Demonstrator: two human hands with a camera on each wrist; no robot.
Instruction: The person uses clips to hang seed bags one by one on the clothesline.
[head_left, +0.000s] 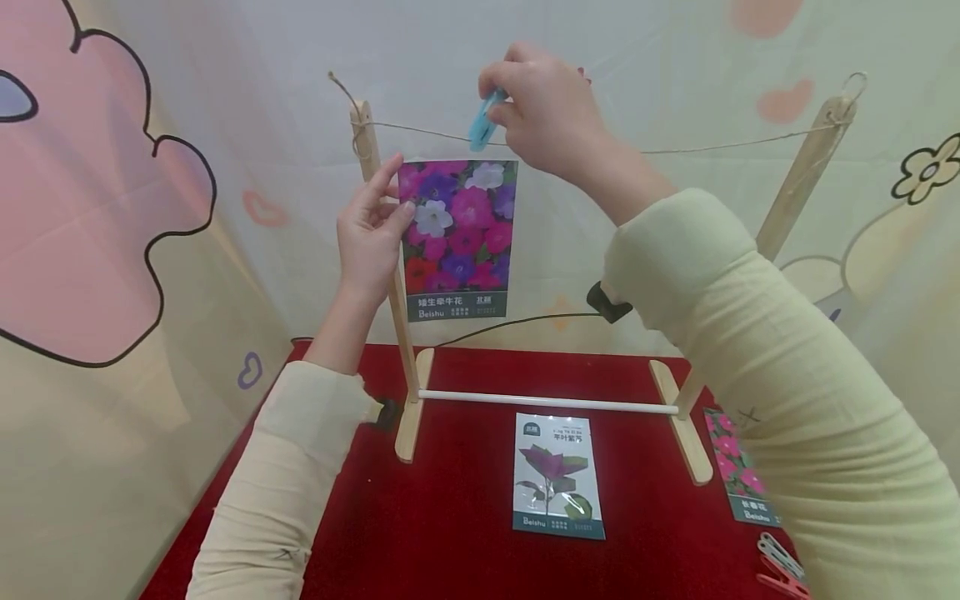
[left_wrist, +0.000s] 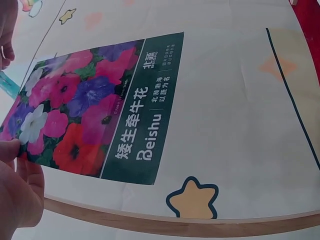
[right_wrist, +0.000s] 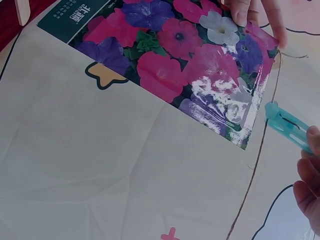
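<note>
My left hand (head_left: 372, 229) pinches the left edge of a seed packet (head_left: 459, 237) printed with pink, purple and white petunias. The packet hangs upright, its top edge just below a thin string (head_left: 420, 131). Above it, my right hand (head_left: 551, 108) grips a light blue clothespin (head_left: 483, 125) by its upper end. The clothespin's tip points down and overlaps the string in the head view. From the right wrist, the clothespin (right_wrist: 287, 125) shows at the string, close to the packet's glossy top edge (right_wrist: 257, 115).
The string runs between two wooden posts (head_left: 802, 179) joined low down by a white rod (head_left: 547, 402). On the red tabletop (head_left: 435, 517) lies a white seed packet (head_left: 557, 475) with a purple-leaved plant. At right are another flower packet (head_left: 738, 467) and a few clothespins (head_left: 780, 558).
</note>
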